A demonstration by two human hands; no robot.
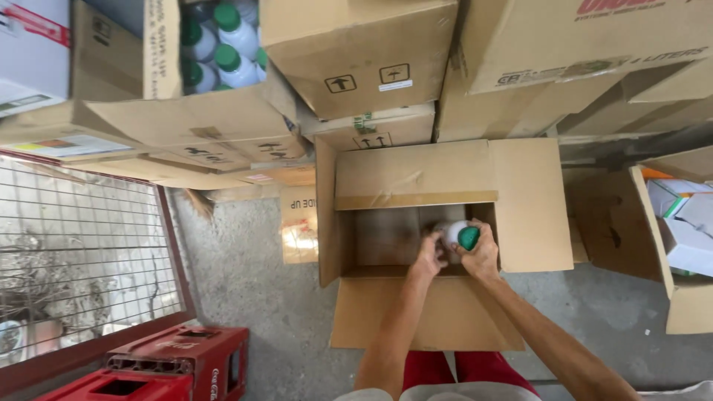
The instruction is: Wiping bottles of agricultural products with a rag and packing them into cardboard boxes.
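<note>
Head view, looking down. Landmark: open cardboard box [416,223] on the concrete floor [245,297], flaps folded out on all four sides.

- White bottle with green cap [462,235]: inside the box, at its right rear corner, up against the right wall, cap facing the camera. Only one visible in there; the rest of the box floor shows bare cardboard.
- Left hand [429,255]: inside the box, fingers on the bottle's left side. Touching; how tightly it is clenched I cannot tell.
- Right hand [481,252]: wrapped round the bottle's right side, fingers curled over it near the cap. Grasping the bottle.
- Both forearms come in over the near flap of the box.

Around the box:
- Behind it: stacked closed cartons [356,52], wall to wall.
- Behind and left: another open carton with more green-capped white bottles [223,44] standing upright.
- Right: a tilted open carton holding small white packages [687,223].
- Left: wire mesh gate [82,252] with a red frame.
- Near left, below the gate: red plastic crates [178,367].
- Directly below the near flap: red trousers [460,371] of the person.
</note>
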